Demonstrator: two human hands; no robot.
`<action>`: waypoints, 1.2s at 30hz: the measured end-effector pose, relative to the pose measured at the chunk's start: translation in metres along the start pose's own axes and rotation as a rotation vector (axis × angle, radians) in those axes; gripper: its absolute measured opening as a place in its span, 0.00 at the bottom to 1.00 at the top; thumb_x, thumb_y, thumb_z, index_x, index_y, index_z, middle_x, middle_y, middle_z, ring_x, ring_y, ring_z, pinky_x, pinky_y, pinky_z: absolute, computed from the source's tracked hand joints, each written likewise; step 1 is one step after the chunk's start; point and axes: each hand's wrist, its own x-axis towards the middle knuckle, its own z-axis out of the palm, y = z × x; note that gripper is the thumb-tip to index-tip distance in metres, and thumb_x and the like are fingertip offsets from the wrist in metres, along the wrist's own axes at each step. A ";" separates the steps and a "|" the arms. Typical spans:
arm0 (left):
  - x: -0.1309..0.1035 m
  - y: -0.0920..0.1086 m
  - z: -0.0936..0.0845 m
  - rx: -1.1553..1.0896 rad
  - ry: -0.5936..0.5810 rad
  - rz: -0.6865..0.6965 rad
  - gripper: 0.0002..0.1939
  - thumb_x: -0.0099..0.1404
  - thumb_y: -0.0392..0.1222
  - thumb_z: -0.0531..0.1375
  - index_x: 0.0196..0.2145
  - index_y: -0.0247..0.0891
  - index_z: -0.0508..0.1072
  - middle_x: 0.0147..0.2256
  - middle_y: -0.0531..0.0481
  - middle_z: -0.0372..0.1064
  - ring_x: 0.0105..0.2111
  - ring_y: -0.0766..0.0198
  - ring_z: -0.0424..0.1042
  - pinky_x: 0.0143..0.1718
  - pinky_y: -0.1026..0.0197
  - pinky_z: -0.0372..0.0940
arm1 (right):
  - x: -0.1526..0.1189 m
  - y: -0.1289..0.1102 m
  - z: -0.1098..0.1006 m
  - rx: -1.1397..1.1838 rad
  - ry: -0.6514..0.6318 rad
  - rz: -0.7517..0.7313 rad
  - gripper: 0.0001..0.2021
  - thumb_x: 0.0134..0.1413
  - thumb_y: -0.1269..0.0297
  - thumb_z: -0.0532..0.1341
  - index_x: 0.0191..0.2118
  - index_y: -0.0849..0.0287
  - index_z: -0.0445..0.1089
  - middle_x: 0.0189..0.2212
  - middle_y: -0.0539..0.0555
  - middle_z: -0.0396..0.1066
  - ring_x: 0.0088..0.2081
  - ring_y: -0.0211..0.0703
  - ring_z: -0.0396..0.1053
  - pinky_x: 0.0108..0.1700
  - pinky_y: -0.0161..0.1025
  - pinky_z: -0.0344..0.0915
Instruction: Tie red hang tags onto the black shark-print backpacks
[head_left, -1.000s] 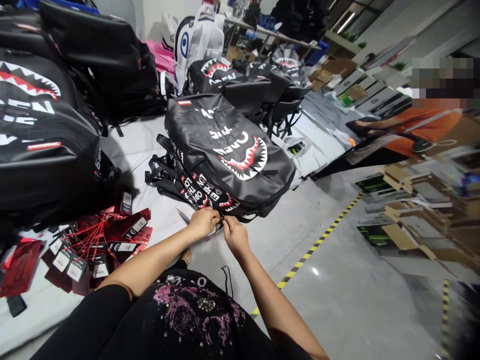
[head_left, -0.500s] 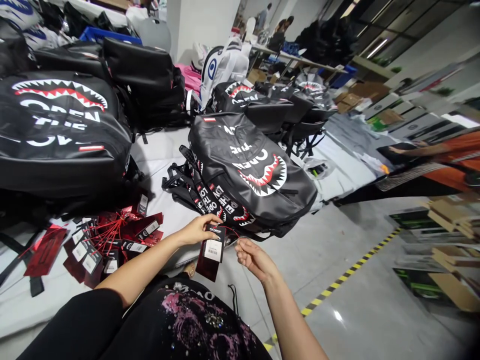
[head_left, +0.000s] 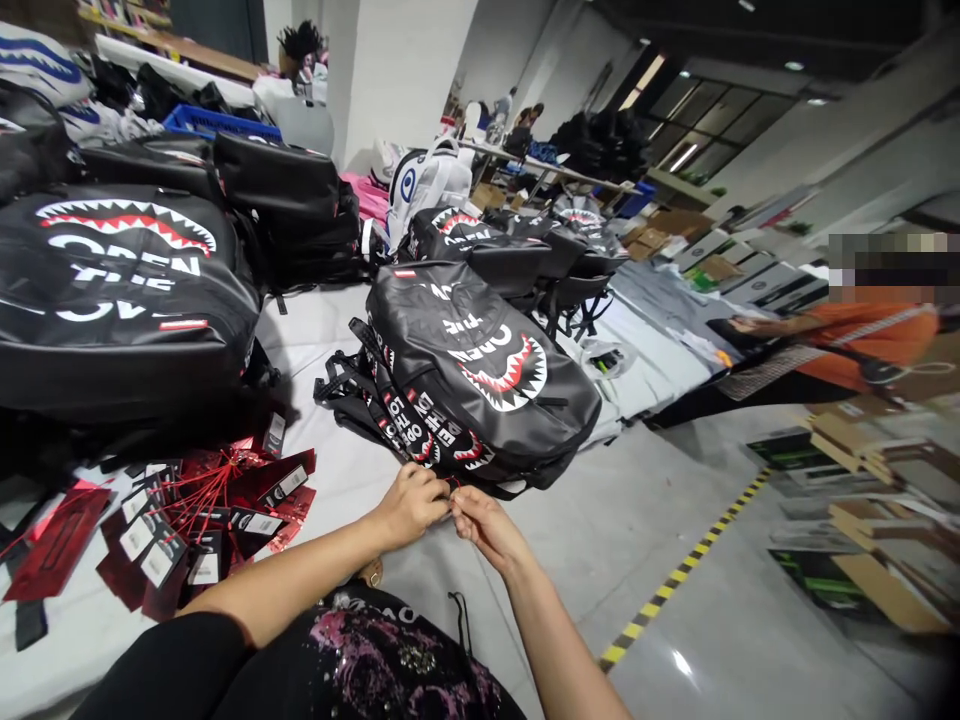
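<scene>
A black backpack [head_left: 480, 340] with a shark-mouth print and white lettering lies on the white-covered table, its printed shoulder straps [head_left: 420, 425] toward me. At its near edge my two hands meet with fingertips almost touching. My left hand [head_left: 412, 505] is closed, knuckles up, just below the strap. My right hand [head_left: 487, 528] pinches at a thin red string [head_left: 454, 482], of which only a short bit shows between the fingers. The hang tag is out of sight. To the left lies a pile of red and black hang tags [head_left: 217, 500] with red strings.
Another black shark-print backpack [head_left: 127, 280] lies at left, with more bags behind. A blue crate [head_left: 217, 122] stands at the back. Cardboard boxes [head_left: 885, 520] and yellow-black floor tape [head_left: 682, 575] are at right. A person in orange [head_left: 874, 345] stands at the far right.
My hands have come together by the strap; before, they were apart with the hang tag hanging from my left hand. The tag is now hidden. The view has tilted up slightly.
</scene>
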 end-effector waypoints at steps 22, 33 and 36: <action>0.011 0.002 0.013 -0.531 -0.166 -0.574 0.11 0.65 0.43 0.56 0.37 0.43 0.79 0.36 0.53 0.76 0.36 0.65 0.72 0.38 0.65 0.62 | 0.017 0.037 0.021 -0.064 0.518 -0.405 0.17 0.38 0.51 0.67 0.28 0.61 0.69 0.19 0.47 0.65 0.22 0.34 0.60 0.25 0.34 0.58; 0.017 0.004 0.009 -0.508 -0.251 -0.585 0.12 0.65 0.43 0.54 0.36 0.42 0.78 0.37 0.51 0.76 0.37 0.63 0.72 0.39 0.64 0.60 | 0.025 0.043 0.019 -0.154 0.536 -0.519 0.13 0.44 0.53 0.63 0.27 0.58 0.67 0.20 0.48 0.66 0.23 0.36 0.62 0.26 0.34 0.61; 0.016 0.001 0.012 -0.506 -0.283 -0.618 0.11 0.63 0.45 0.54 0.33 0.40 0.74 0.32 0.53 0.74 0.32 0.64 0.70 0.33 0.65 0.58 | 0.026 0.045 0.021 -0.188 0.506 -0.532 0.08 0.45 0.59 0.61 0.26 0.58 0.67 0.21 0.48 0.67 0.24 0.36 0.64 0.29 0.34 0.63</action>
